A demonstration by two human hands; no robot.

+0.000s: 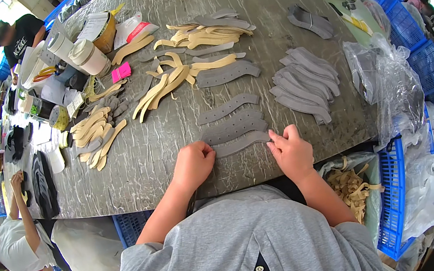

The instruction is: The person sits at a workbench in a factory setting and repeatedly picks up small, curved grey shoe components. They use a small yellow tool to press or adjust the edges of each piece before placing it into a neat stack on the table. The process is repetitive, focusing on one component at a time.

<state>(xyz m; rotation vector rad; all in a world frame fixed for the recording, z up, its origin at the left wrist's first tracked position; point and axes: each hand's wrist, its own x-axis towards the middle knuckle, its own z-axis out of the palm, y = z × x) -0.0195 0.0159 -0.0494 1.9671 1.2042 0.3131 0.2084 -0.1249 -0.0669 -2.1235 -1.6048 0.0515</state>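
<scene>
Near the table's front edge, my left hand [193,165] pinches the left end of a grey curved strip [240,143]. Its right end sits between the thumb and fingers of my right hand [291,152]. Just beyond it lie grey strips with small holes [232,127], the nearest ones overlapping. A single grey strip [228,107] lies a little farther off. Another grey holed piece [228,73] rests beside cream-coloured strips [175,80]. My closed fingers hide both ends of the held strip.
To the right are a fanned stack of grey strips [307,82], a banded grey bundle [310,21] and clear plastic bags [388,82]. Loose cream and grey strips [94,132] and white tubs [89,58] stand left. Blue crates [396,187] flank the table; two people work at left.
</scene>
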